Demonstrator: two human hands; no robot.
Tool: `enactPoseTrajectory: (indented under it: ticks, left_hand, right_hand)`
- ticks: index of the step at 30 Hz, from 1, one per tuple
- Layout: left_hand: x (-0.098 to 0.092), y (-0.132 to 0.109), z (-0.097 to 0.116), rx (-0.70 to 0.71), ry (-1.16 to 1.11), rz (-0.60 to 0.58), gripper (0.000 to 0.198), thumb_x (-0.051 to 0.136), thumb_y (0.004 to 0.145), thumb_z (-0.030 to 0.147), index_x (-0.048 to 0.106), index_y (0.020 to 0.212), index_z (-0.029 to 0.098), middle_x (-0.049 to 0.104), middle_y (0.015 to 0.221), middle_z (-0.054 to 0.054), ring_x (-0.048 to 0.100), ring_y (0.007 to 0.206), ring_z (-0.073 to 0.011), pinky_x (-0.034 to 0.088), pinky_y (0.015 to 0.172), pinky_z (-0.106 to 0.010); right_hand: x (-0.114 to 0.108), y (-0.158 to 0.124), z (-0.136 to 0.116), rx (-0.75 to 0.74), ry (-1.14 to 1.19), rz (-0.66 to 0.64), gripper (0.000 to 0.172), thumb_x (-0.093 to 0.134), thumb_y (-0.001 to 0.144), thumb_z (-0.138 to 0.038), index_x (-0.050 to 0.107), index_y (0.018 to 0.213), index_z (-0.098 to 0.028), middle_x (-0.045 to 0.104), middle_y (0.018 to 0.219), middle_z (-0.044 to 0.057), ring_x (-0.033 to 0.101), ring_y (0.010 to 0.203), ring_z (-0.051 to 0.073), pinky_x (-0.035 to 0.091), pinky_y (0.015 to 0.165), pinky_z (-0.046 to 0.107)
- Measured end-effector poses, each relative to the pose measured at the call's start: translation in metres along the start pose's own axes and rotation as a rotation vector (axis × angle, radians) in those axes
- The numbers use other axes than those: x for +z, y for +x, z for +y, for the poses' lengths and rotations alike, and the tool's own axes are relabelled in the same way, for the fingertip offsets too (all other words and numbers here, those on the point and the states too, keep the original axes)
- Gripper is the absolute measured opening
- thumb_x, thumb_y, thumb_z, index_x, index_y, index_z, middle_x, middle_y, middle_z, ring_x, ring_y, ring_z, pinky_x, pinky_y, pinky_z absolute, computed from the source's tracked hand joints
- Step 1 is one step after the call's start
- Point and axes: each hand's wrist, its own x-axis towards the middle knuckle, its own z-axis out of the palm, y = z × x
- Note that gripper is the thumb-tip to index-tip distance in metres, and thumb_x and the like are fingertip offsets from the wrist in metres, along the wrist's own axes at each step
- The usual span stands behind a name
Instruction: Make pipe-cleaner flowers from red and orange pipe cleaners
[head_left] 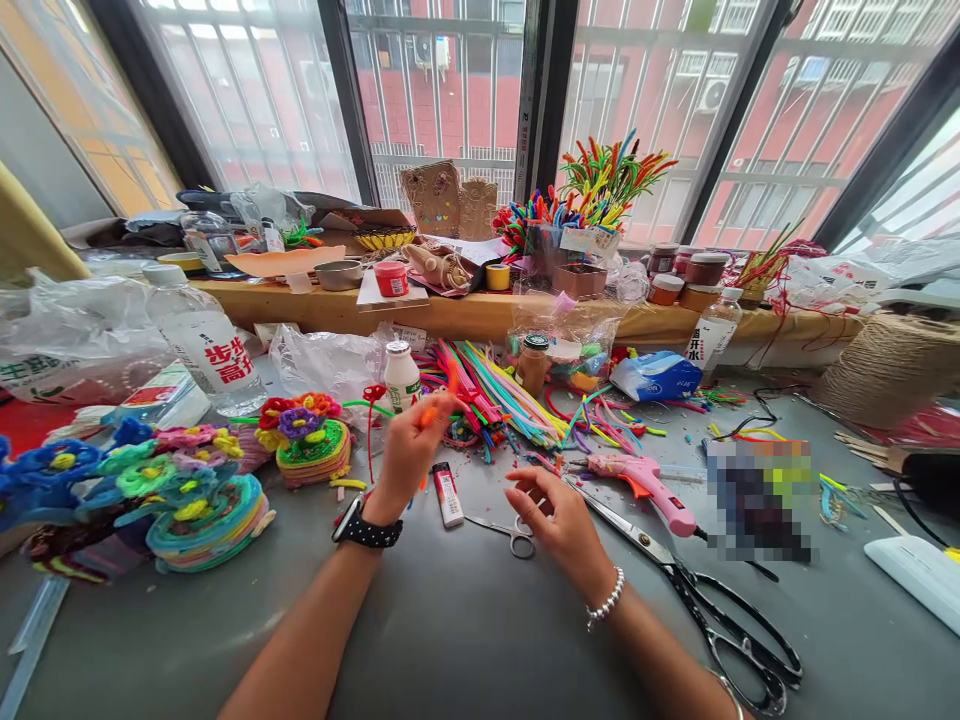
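My left hand (409,450), with a dark watch on its wrist, is closed on an orange pipe cleaner (452,378) raised above the table. Part of that piece is hidden in my fingers. My right hand (559,525) hovers to the right, fingers loosely bent and apart, with nothing seen in it. Small scissors (519,543) lie just left of it, and a red-and-white box (448,497) lies between my hands. Beyond them spreads a pile of coloured pipe cleaners (517,395). A red pipe cleaner flower (373,394) stands beside my left hand.
Large black-handled shears (705,600) and a pink glue gun (645,485) lie on the right. Pipe cleaner flower pots (206,520) stand on the left. A small white bottle (403,377), brown jar (533,365) and twine spool (892,365) stand farther back, below a cluttered sill (457,318).
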Motion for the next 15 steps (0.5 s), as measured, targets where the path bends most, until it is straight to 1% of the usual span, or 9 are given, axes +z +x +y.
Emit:
enactPoseTrajectory:
  ticks: [1, 2, 3, 4, 6, 7, 9, 13, 15]
  left_hand:
    - [0.003, -0.002, 0.003, 0.007, -0.048, -0.192, 0.029, 0.041, 0.078, 0.033, 0.061, 0.069, 0.014, 0.045, 0.055, 0.003, 0.037, 0.05, -0.0077, 0.029, 0.048, -0.018]
    - [0.007, -0.005, 0.007, 0.01, -0.085, -0.418, 0.031, 0.041, 0.078, 0.034, 0.062, 0.068, 0.014, 0.045, 0.054, 0.003, 0.035, 0.048, -0.0071, 0.028, 0.046, -0.018]
    - [0.012, -0.009, 0.01, 0.022, -0.126, -0.625, 0.032, 0.041, 0.078, 0.035, 0.063, 0.068, 0.013, 0.045, 0.053, 0.003, 0.034, 0.047, -0.0067, 0.028, 0.045, -0.018]
    - [0.016, -0.012, 0.012, 0.036, -0.151, -0.778, 0.033, 0.042, 0.077, 0.036, 0.063, 0.069, 0.013, 0.045, 0.053, 0.003, 0.033, 0.047, -0.0065, 0.027, 0.045, -0.018]
    - [0.024, -0.018, 0.015, 0.041, -0.193, -0.929, 0.035, 0.039, 0.078, 0.037, 0.064, 0.072, 0.012, 0.041, 0.05, 0.004, 0.031, 0.047, -0.0064, 0.026, 0.044, -0.018]
    - [0.027, -0.02, 0.016, 0.027, -0.201, -0.963, 0.036, 0.038, 0.079, 0.037, 0.064, 0.074, 0.012, 0.041, 0.049, 0.004, 0.031, 0.046, -0.0063, 0.026, 0.044, -0.018]
    - [0.029, -0.021, 0.015, -0.024, -0.197, -0.952, 0.035, 0.039, 0.078, 0.038, 0.064, 0.077, 0.013, 0.042, 0.048, 0.004, 0.034, 0.046, -0.0066, 0.029, 0.044, -0.017]
    - [0.022, -0.011, 0.008, -0.112, -0.178, -0.818, 0.032, 0.043, 0.076, 0.036, 0.065, 0.074, 0.013, 0.051, 0.052, 0.002, 0.044, 0.052, -0.0086, 0.035, 0.051, -0.018]
    - [0.018, -0.007, 0.005, -0.157, -0.181, -0.732, 0.03, 0.046, 0.074, 0.036, 0.065, 0.066, 0.013, 0.055, 0.053, 0.001, 0.049, 0.057, -0.0104, 0.037, 0.056, -0.019]
  right_hand:
    - [-0.001, 0.0, -0.001, 0.008, 0.075, 0.027, 0.029, 0.046, 0.077, -0.039, 0.056, 0.095, -0.017, 0.056, 0.073, 0.002, 0.052, 0.056, 0.011, 0.041, 0.048, 0.021]
    - [-0.002, 0.0, -0.001, 0.013, 0.149, 0.057, 0.032, 0.046, 0.077, -0.039, 0.053, 0.1, -0.018, 0.055, 0.074, 0.002, 0.052, 0.056, 0.011, 0.041, 0.048, 0.021]
    - [-0.003, 0.001, -0.002, 0.014, 0.212, 0.087, 0.032, 0.046, 0.077, -0.038, 0.052, 0.102, -0.019, 0.053, 0.073, 0.001, 0.051, 0.055, 0.01, 0.041, 0.047, 0.021]
    - [-0.005, 0.001, -0.003, 0.008, 0.26, 0.115, 0.03, 0.046, 0.077, -0.037, 0.054, 0.1, -0.019, 0.052, 0.068, 0.0, 0.049, 0.053, 0.01, 0.041, 0.047, 0.021]
    - [-0.008, 0.001, -0.003, -0.004, 0.315, 0.152, 0.023, 0.048, 0.077, -0.035, 0.059, 0.089, -0.018, 0.048, 0.059, -0.003, 0.046, 0.048, 0.009, 0.039, 0.046, 0.021]
    - [-0.009, 0.002, -0.003, -0.005, 0.334, 0.165, 0.021, 0.049, 0.077, -0.033, 0.061, 0.082, -0.017, 0.047, 0.055, -0.004, 0.044, 0.046, 0.008, 0.038, 0.046, 0.021]
    - [-0.012, 0.003, -0.001, 0.017, 0.405, 0.219, 0.021, 0.05, 0.077, -0.033, 0.062, 0.073, -0.017, 0.046, 0.051, -0.004, 0.043, 0.045, 0.008, 0.037, 0.045, 0.021]
    - [-0.021, 0.009, 0.003, 0.123, 0.731, 0.377, 0.022, 0.052, 0.074, -0.037, 0.062, 0.071, -0.018, 0.056, 0.06, -0.002, 0.049, 0.053, 0.008, 0.04, 0.048, 0.019]
    - [-0.025, 0.011, 0.004, 0.19, 0.883, 0.377, 0.022, 0.056, 0.071, -0.039, 0.062, 0.072, -0.018, 0.06, 0.066, -0.001, 0.053, 0.056, 0.008, 0.041, 0.049, 0.018]
